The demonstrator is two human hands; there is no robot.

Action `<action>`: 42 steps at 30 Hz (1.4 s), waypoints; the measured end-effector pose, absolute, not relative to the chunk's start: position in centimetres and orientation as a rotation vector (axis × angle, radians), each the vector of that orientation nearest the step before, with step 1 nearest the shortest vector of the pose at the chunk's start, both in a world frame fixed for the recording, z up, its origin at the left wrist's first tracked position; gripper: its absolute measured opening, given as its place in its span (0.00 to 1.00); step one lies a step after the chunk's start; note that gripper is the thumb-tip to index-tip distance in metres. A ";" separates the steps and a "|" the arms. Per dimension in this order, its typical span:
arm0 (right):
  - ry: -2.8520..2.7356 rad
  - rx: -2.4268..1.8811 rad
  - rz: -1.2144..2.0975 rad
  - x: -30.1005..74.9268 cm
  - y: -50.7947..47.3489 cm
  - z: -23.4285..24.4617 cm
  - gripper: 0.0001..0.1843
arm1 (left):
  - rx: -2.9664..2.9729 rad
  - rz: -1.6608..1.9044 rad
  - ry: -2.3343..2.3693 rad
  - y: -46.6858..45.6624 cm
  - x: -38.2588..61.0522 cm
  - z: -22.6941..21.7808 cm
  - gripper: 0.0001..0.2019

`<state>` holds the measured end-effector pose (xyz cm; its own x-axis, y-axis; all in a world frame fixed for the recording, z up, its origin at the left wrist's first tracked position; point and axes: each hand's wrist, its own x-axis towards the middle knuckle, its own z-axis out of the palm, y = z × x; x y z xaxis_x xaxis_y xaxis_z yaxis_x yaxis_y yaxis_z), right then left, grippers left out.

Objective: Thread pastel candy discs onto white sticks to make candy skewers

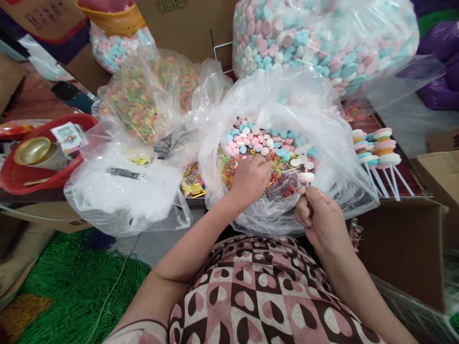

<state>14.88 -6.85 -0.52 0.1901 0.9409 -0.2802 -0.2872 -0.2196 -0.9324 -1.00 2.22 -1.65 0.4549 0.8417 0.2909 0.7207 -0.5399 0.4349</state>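
Heart-print top [258,291], candy stick [306,178] lengthwise outward

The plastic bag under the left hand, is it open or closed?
Open: the plastic bag spreads wide, showing pastel candies and ring candies, with the left hand inside.

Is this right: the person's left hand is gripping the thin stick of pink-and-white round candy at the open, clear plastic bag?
Not quite. In the head view, it is the right hand gripping the thin stick of pink-and-white round candy at the open, clear plastic bag.
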 end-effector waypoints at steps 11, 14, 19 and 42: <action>-0.706 -1.356 1.350 15.5 -7.6 -1.3 0.17 | 2.545 0.555 1.325 3.8 -0.2 -2.6 0.04; -0.761 -1.385 1.396 15.4 -7.8 -1.3 0.18 | 2.177 0.799 1.340 3.7 -0.6 -2.3 0.01; -1.033 -1.425 1.409 15.1 -8.3 -1.6 0.21 | 1.226 1.128 1.066 2.9 -0.7 -1.7 0.08; -1.122 -1.474 1.401 14.9 -8.6 -1.4 0.21 | 1.482 1.198 1.066 1.2 -1.4 -2.5 0.09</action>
<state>14.89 -8.62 -1.39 -0.0046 0.9565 -0.2916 0.0753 -0.2905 -0.9539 -1.37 1.20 -2.50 0.1509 0.9707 0.1870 0.0730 -0.1996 0.9772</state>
